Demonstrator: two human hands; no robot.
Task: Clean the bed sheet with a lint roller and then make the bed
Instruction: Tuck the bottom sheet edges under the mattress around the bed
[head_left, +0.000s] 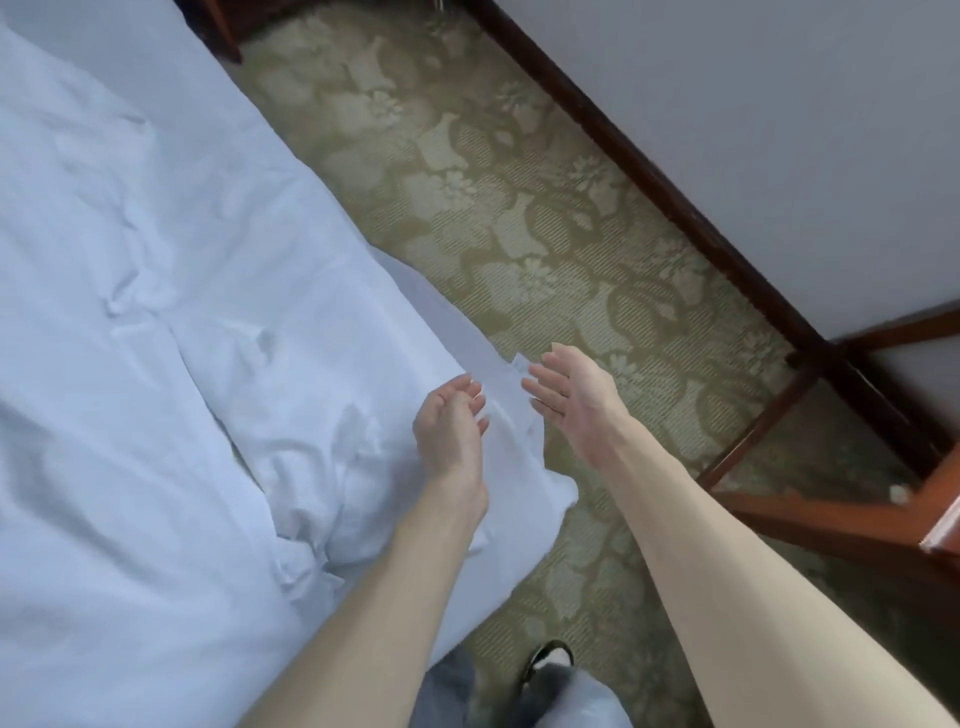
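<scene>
Bare hands (452, 421) (566, 387) — over sheet (156, 312)

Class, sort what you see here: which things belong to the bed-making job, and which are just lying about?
Belongs to the job:
white bedding
left hand, open
right hand, open

Just there:
patterned carpet
dark wooden furniture
shoe

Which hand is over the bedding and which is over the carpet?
The left hand is over the white bedding; the right hand hovers open above the patterned carpet.

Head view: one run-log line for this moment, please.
left hand: open, empty | right hand: open, empty | duvet: rumpled | lint roller: unseen
</scene>
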